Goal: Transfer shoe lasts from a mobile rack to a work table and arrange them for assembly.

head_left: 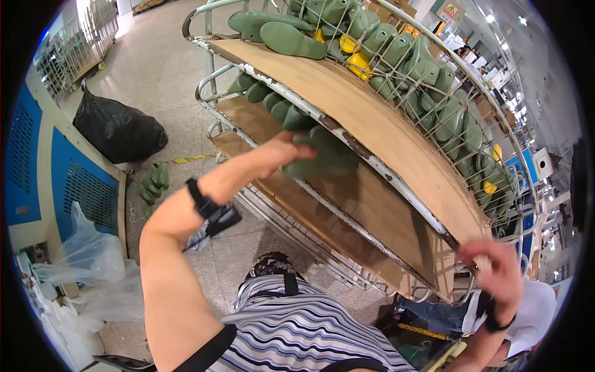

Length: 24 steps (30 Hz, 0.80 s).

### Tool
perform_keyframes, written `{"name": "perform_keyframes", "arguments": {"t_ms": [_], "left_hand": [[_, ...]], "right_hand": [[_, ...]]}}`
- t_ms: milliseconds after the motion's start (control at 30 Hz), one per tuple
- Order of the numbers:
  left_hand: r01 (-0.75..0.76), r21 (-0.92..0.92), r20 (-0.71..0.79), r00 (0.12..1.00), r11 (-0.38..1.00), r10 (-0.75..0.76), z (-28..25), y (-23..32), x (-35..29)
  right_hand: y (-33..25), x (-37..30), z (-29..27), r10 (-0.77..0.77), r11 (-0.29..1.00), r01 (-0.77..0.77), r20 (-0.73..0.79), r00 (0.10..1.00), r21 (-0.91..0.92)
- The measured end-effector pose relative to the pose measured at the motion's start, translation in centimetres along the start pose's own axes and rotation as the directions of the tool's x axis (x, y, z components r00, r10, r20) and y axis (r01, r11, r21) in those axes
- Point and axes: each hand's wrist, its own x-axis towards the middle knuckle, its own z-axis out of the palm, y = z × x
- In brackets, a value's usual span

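My left hand [280, 155] reaches between two levels of the rack, its fingers closed on a green shoe last [331, 154] that is smeared by motion. Other green shoe lasts [279, 110] stand in a row beside it at the left end of that level. Over at the rack's right end, my right hand [499, 273] is raised by the corner, slightly blurred. Its fingers are bent and apart, and I see nothing in them. On the rack's top board [372, 105] more green lasts [291, 41] lie along the far side, a few with yellow parts.
The white metal rack [384, 173] with chipped paint fills the middle. To the left are a black bag [118, 127], several green lasts [152, 183] on the floor, a blue-panelled machine [83, 180] and clear plastic sheeting [93, 248]. Another person [533, 310] is at the lower right.
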Motion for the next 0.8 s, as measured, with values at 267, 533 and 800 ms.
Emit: {"name": "perform_keyframes", "arguments": {"t_ms": [267,533,800], "left_hand": [[0.025,-0.313,0.412,0.905,0.949,0.112,-5.0,-10.0,-9.1],[0.146,-0.246,0.302,0.951,0.958,-0.068,-5.5,-19.6,-13.8],[0.289,-0.292,0.354,0.918,0.911,-0.178,-4.4,-21.9,-12.9]], "right_hand": [[-4.7,28.2,1.0,-0.388,0.700,0.387,0.135,0.912,-0.600],[-12.6,49.5,11.7,-0.507,0.506,0.389,0.100,0.856,-0.770],[-11.1,47.5,9.7,-0.162,0.789,-0.084,-0.338,0.927,-0.609]]}}
